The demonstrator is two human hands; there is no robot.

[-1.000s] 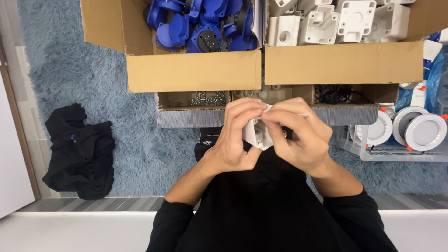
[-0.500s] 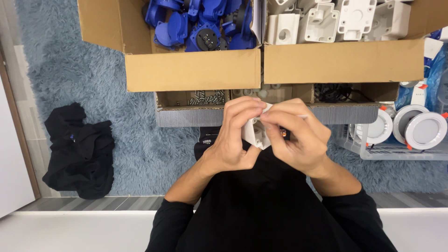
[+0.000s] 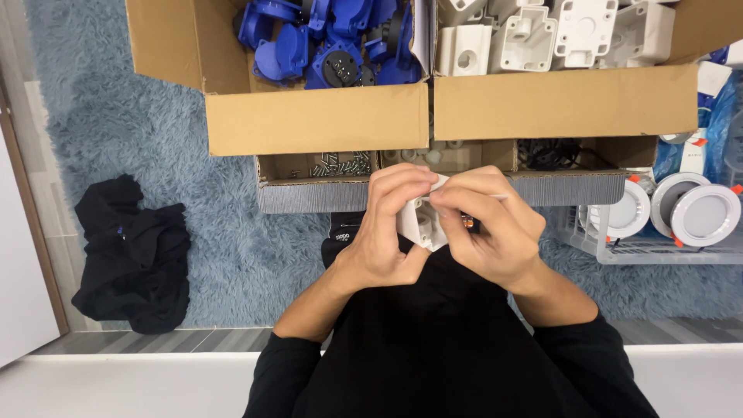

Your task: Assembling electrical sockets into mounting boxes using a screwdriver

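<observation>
Both of my hands are raised together over my lap, holding one small white plastic part (image 3: 422, 223). My left hand (image 3: 387, 228) wraps its left side, fingers curled over the top. My right hand (image 3: 495, 232) covers its right side, with fingertips pinched on the part's upper edge. A small orange-copper bit (image 3: 467, 223) shows between my right fingers. Most of the part is hidden by my fingers.
Ahead stand a cardboard box of blue plastic parts (image 3: 333, 46) and a box of white plastic housings (image 3: 557, 31). Below them is a low divided tray (image 3: 309, 193) with screws. Round white lamps (image 3: 700, 213) sit in a wire rack at right. Black cloth (image 3: 131, 255) lies on the blue rug.
</observation>
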